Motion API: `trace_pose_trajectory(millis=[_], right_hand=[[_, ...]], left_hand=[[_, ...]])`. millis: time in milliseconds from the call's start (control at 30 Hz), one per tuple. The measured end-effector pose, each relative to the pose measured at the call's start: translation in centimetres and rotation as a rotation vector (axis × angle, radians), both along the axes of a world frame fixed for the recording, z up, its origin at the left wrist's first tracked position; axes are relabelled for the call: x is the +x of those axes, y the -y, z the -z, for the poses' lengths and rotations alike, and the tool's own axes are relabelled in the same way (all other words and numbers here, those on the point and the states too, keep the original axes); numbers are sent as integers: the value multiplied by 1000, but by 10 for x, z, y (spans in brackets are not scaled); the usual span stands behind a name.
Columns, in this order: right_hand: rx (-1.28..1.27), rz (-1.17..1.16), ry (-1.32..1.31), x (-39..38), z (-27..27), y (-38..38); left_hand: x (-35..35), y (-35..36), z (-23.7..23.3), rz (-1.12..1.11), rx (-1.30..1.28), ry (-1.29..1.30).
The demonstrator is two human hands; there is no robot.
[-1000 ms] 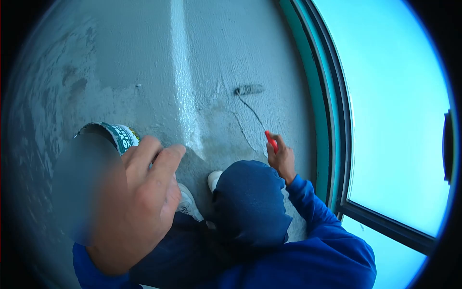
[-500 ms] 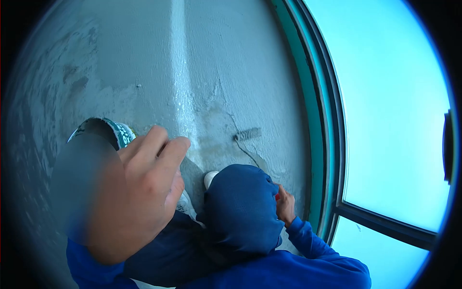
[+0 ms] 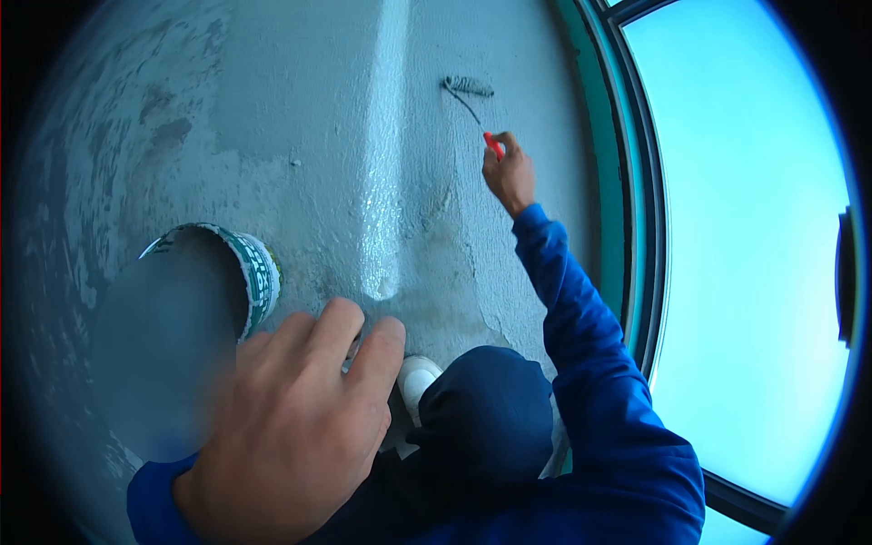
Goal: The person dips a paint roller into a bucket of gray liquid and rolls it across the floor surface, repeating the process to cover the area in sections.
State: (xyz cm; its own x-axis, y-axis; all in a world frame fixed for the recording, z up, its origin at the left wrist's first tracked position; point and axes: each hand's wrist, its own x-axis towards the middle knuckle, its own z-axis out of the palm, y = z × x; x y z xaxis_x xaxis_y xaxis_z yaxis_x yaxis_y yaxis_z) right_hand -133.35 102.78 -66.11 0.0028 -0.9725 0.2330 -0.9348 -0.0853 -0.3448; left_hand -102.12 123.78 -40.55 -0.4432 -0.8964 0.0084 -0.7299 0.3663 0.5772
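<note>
The right hand gripped a red-handled roller against the grey floor, far right by the window; the left hand hovered, fingers spread, beside a bucket.

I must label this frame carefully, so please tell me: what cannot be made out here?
All in the head view:
Inside of the bucket: a blurred patch covers it.
Its print: too small to read.
Under the left hand: the hand itself hides it.
The roller handle: mostly inside the right hand.
The white shoe: partly behind the knee.
Beyond the window: only bright glass shows.
</note>
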Motion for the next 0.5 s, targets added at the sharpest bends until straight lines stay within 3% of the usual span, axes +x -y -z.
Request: trace_pose_trajectory(millis=[167,233,300,500], right_hand=[[53,22,-8,18,-30,138],[134,87,-53,34,-52,162],[89,59,-73,32,-42,193],[118,8,-41,26,-21,202]], left_hand=[[6,8,4,-40,29,22],[8,10,4,-59,49,32],[10,9,7,-83,80,51],[1,-3,-2,-155,58,119]])
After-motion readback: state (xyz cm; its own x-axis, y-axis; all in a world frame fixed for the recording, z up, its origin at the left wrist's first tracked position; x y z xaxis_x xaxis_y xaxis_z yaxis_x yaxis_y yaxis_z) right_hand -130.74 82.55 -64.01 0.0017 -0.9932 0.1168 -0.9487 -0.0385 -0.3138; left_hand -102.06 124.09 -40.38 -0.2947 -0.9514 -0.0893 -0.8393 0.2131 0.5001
